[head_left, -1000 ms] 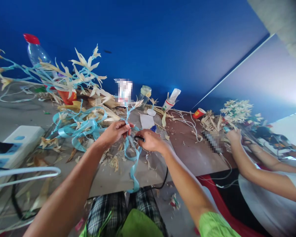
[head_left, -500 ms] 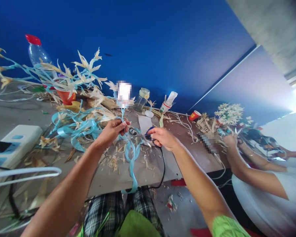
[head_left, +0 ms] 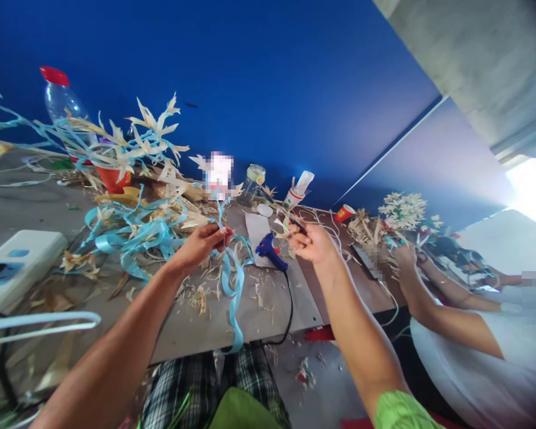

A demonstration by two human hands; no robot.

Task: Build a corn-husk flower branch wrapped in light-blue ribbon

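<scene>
My left hand [head_left: 213,237] pinches a stem [head_left: 220,210] wrapped in light-blue ribbon, with pale dried petals at its upper end. A loose tail of blue ribbon [head_left: 232,292] hangs from these fingers over the table edge. My right hand [head_left: 311,242] is closed around a slim, dark tool [head_left: 297,226] that points up and left; its exact kind is unclear. Just left of that hand, a blue glue gun [head_left: 271,251] lies partly on a white sheet [head_left: 258,229], its black cable running off the front edge. Tangled blue ribbon [head_left: 129,238] lies left of my left hand.
A red cup [head_left: 114,179] holds blue-stemmed flowers beside a red-capped bottle [head_left: 65,101]. A glass jar [head_left: 252,182] and another red cup [head_left: 344,213] stand along the wall. A white power strip [head_left: 24,259] lies at left. At right, a co-worker's hands [head_left: 405,257] hold scissors.
My right hand has left the blue glue gun, moved up and right, and now holds a slim dark tool. The glue gun lies free. My left hand keeps its pinch on the stem.
</scene>
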